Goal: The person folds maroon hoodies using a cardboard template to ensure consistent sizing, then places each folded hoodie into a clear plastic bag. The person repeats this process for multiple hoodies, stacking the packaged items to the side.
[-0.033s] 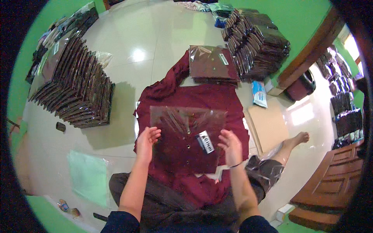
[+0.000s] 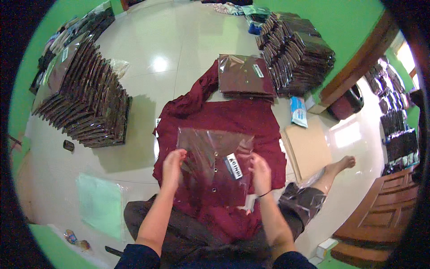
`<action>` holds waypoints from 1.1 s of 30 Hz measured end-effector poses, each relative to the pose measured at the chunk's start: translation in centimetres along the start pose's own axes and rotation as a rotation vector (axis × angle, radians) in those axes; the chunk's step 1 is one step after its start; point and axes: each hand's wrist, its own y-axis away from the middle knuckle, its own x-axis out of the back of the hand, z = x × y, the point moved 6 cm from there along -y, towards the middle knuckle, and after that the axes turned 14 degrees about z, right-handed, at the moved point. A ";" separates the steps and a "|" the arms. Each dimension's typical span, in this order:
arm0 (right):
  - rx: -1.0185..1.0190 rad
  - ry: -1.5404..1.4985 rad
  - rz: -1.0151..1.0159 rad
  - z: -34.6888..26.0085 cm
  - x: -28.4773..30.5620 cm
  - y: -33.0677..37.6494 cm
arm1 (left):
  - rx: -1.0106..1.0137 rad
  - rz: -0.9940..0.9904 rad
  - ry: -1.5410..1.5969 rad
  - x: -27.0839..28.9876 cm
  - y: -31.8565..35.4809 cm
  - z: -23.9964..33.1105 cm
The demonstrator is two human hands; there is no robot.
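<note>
A folded maroon shirt in a clear plastic bag (image 2: pixel 201 166), with buttons down its middle and a black-and-white tag, lies in front of me. My left hand (image 2: pixel 173 168) has its fingers curled in at the bag's left edge. At the right edge my right hand (image 2: pixel 260 174) closes on the plastic, which puckers beside its fingertips. Under the bag, loose maroon shirts (image 2: pixel 264 121) are spread out, partly over my lap, with one sleeve stretching away from me. Just beyond them sits a small pile of bagged maroon shirts (image 2: pixel 245 76).
Tall stacks of bagged dark shirts stand at the left (image 2: pixel 89 98) and far right (image 2: pixel 298 54). Flat clear bags (image 2: pixel 101 204) lie on the floor at left. Cardboard sheets (image 2: pixel 308 150), a blue-and-white packet (image 2: pixel 298 111) and my outstretched leg (image 2: pixel 333 175) are at right.
Both hands have moved inward to the bag's sides, their fingers curling in. The bagged shirt has shifted and bends slightly, its top edge a little nearer me.
</note>
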 end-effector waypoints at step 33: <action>0.879 0.666 -0.861 -10.2 -15.2 -6.9 | -0.424 0.517 -1.010 8.1 -1.3 -9.0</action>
